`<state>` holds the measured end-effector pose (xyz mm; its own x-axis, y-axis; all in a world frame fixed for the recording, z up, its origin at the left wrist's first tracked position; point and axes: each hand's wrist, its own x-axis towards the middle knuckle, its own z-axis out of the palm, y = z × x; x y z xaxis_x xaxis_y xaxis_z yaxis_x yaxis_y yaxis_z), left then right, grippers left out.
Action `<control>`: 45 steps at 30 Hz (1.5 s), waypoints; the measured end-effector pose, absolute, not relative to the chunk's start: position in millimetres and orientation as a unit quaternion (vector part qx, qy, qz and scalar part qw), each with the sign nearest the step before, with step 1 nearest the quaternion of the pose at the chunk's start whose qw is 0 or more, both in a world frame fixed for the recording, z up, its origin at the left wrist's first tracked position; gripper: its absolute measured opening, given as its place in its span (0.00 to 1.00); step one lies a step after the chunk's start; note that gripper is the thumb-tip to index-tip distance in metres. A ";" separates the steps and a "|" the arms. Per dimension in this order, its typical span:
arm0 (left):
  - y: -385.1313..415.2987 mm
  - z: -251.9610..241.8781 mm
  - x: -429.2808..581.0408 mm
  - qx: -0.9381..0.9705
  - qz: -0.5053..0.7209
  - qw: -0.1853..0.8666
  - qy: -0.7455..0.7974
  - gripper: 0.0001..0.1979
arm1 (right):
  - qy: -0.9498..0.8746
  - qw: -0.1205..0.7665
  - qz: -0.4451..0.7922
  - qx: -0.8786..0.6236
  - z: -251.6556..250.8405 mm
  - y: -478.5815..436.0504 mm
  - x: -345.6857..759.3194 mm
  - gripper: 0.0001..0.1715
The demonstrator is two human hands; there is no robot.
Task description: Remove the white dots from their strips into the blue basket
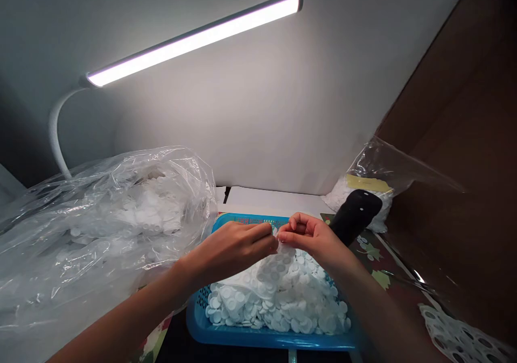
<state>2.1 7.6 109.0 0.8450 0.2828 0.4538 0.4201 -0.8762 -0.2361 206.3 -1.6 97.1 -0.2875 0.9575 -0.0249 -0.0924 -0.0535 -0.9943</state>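
Already, round white discs (297, 321) fill our blue plastic basket (258, 339); left fingers (261, 234) and right fingers (297, 238) pinch a dotted white sheet (276, 269), likely unfinished.

The person near me is holding both bare forearms slanting forward and inward, the left forearm (137, 312) from one side and the right forearm (375, 298) from the other. The left hand (238, 244) is showing its back, with the fingers curling closely together, while the right hand (317, 239) is pinching with thumb and fingers. Their fingertips are almost meeting; whether they are touching, I am not seeing clearly.
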 end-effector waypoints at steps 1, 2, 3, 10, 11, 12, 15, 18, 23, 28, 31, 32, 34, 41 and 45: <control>7.4 107.3 3.9 -0.950 -0.197 0.154 -0.188 0.13 | -0.532 0.441 0.596 -0.408 95.3 1.1 207.6 0.21; 6.9 105.5 5.5 -0.954 -0.186 0.139 -0.190 0.13 | -0.534 0.443 0.593 -0.408 93.6 3.4 208.7 0.21; 6.2 103.8 7.1 -0.958 -0.174 0.124 -0.193 0.12 | -0.539 0.442 0.589 -0.409 91.9 5.0 209.6 0.21; -0.3 81.6 12.8 -0.975 -0.092 -0.012 -0.201 0.03 | -0.553 0.347 0.580 -0.487 68.2 -7.9 219.5 0.24; -0.9 77.6 12.9 -0.976 -0.084 -0.029 -0.200 0.02 | -0.547 0.338 0.588 -0.490 63.9 -10.9 223.0 0.25; -1.6 74.0 13.0 -0.976 -0.078 -0.047 -0.196 0.02 | -0.539 0.338 0.595 -0.492 60.0 -13.3 226.9 0.25; -4.1 65.8 12.7 -0.978 -0.070 -0.112 -0.161 0.01 | -0.519 0.380 0.576 -0.505 52.7 -14.9 238.0 0.27; -6.8 62.3 12.2 -0.974 -0.080 -0.155 -0.147 0.02 | -0.521 0.400 0.550 -0.516 51.6 -10.3 243.4 0.27; -4.2 64.1 9.4 -0.961 -0.093 -0.167 -0.202 0.07 | -0.548 0.369 0.581 -0.475 54.4 -3.0 239.0 0.25; 6.4 65.1 6.9 -0.932 -0.132 -0.219 -0.256 0.09 | -0.563 0.352 0.585 -0.465 60.5 -5.2 232.2 0.22; 10.1 66.1 8.3 -0.910 -0.145 -0.244 -0.303 0.15 | -0.566 0.376 0.584 -0.444 64.0 -9.0 230.3 0.20; 10.6 66.7 9.0 -0.905 -0.150 -0.246 -0.314 0.19 | -0.570 0.382 0.584 -0.435 64.8 -10.0 230.0 0.19; 11.2 68.4 10.2 -0.901 -0.152 -0.241 -0.326 0.22 | -0.578 0.388 0.585 -0.416 66.0 -11.5 229.7 0.17; 12.9 70.6 9.6 -0.898 -0.142 -0.252 -0.330 0.15 | -0.624 0.356 0.558 -0.415 66.2 -12.4 229.7 0.10; 14.2 70.8 8.8 -0.898 -0.131 -0.267 -0.323 0.16 | -0.650 0.289 0.551 -0.436 63.7 -13.8 230.4 0.10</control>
